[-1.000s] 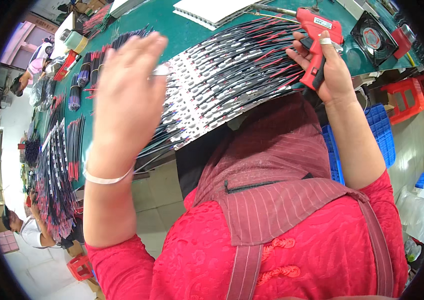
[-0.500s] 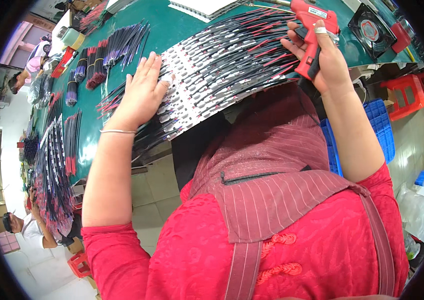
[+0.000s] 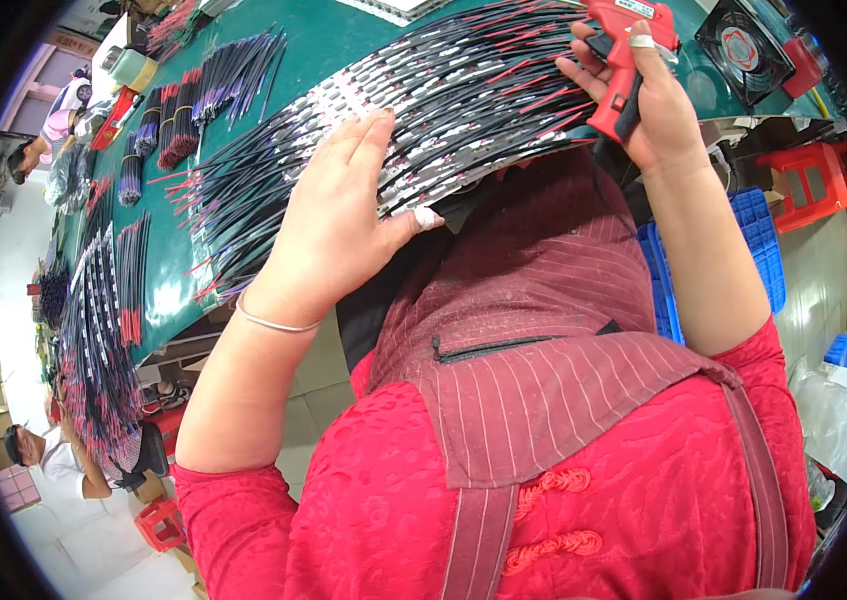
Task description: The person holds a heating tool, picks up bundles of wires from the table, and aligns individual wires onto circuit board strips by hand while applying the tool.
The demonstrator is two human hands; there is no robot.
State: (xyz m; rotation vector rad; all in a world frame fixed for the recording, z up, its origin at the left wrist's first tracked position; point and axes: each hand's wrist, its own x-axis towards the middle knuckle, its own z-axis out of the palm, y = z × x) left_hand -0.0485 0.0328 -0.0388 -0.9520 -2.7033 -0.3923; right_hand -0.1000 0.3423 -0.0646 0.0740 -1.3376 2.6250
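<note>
Many thin black and red wires (image 3: 464, 75) lie side by side across a white slotted board (image 3: 344, 92) at the near edge of the green table. My left hand (image 3: 339, 215) rests over the near part of the board, fingers stretched out and thumb spread, holding nothing visible. White tape wraps that thumb. In my right hand (image 3: 669, 125) is a red glue gun (image 3: 624, 80), gripped by its handle, with its body above the right ends of the wires. Tape also wraps a digit of this hand.
Bundles of wires (image 3: 179, 120) lie at the table's (image 3: 169, 290) left, near a capped jar (image 3: 129, 68). A black fan (image 3: 744, 52) stands at the right. Below are a blue crate (image 3: 754, 240) and a red stool (image 3: 806, 190). Other people are at the far left.
My left hand has moved right and nearer, with its thumb now spread. More wire ends show fanned out on the board's left. My right hand still holds the glue gun.
</note>
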